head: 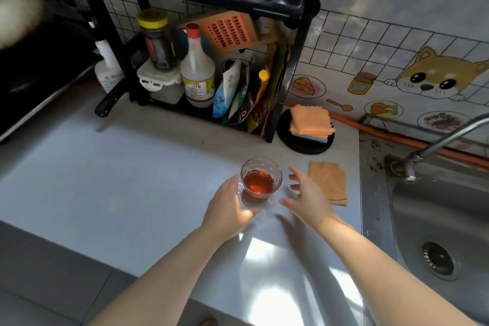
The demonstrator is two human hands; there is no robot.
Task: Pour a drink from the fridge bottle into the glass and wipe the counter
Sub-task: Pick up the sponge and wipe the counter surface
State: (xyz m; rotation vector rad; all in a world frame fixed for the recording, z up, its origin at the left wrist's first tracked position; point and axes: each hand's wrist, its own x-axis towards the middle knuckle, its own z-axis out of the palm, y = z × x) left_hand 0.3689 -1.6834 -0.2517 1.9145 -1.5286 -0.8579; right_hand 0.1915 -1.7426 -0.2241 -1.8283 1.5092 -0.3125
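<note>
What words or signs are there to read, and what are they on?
"白米醋", probably, though blurred: label of the white bottle.
Recycling sign: on the dark packet.
Too blurred to read: print on the spray bottle, jar, other packets.

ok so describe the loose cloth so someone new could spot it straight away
Find the steel sink on the right; the counter runs left from it. The cloth lies flat there beside the sink, just right of the glass of red drink. Unlike the paler stack on the round black mat behind it, it lies alone, straight on the counter.
</note>
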